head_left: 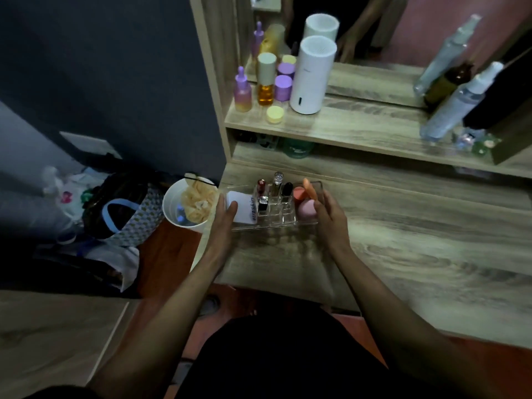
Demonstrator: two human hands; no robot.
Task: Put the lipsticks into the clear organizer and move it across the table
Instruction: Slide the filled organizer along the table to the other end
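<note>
The clear organizer [280, 220] sits near the left edge of the wooden table [403, 240]. Several lipsticks stand in its middle slots: a red-capped one [260, 186], a clear-capped one [278, 180], a black one [286, 190] and a black-and-silver one [263, 203]. A white box [244, 210] fills its left part, and orange and pink sponges [304, 201] its right part. My left hand [223, 223] grips the organizer's left end, thumb on the white box. My right hand [331, 217] grips its right end.
A white bucket [172, 210] with a beige cloth stands on the floor just left of the table. On the raised shelf [345, 125] stand purple and amber bottles, a white cylinder [312, 74] and spray bottles [457, 102]. A mirror is behind. Bags lie on the floor at left.
</note>
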